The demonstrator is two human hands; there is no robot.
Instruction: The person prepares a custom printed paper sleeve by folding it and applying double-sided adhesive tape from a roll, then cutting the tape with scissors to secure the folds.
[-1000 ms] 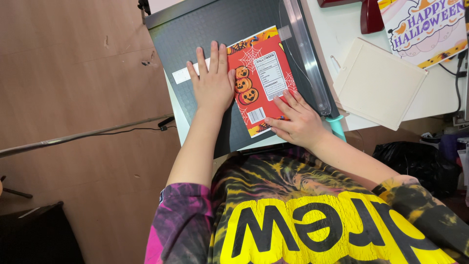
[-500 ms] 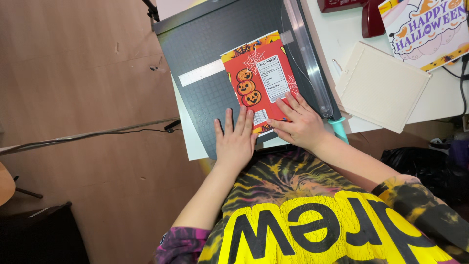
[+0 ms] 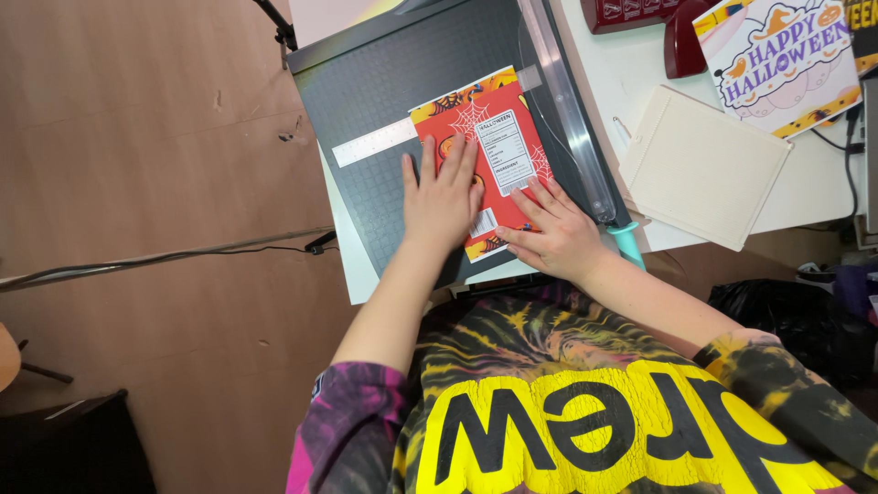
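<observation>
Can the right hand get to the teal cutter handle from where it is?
Probably yes: the right hand lies flat on the red sheet, and the teal handle sits just beside its wrist, nothing between.

Your printed sheet (image 3: pixel 498 151) is red and orange with white spiderwebs, orange pumpkins and a white label panel. It lies on your dark grey gridded cutting board (image 3: pixel 402 82), which has a teal handle (image 3: pixel 626 245). Your shirt (image 3: pixel 585 412) is tie-dyed black, yellow and pink with big yellow letters.

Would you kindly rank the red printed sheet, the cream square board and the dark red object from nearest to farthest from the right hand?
1. Red printed sheet: under the right hand.
2. Cream square board: to its right.
3. Dark red object: top, beyond the board.
</observation>
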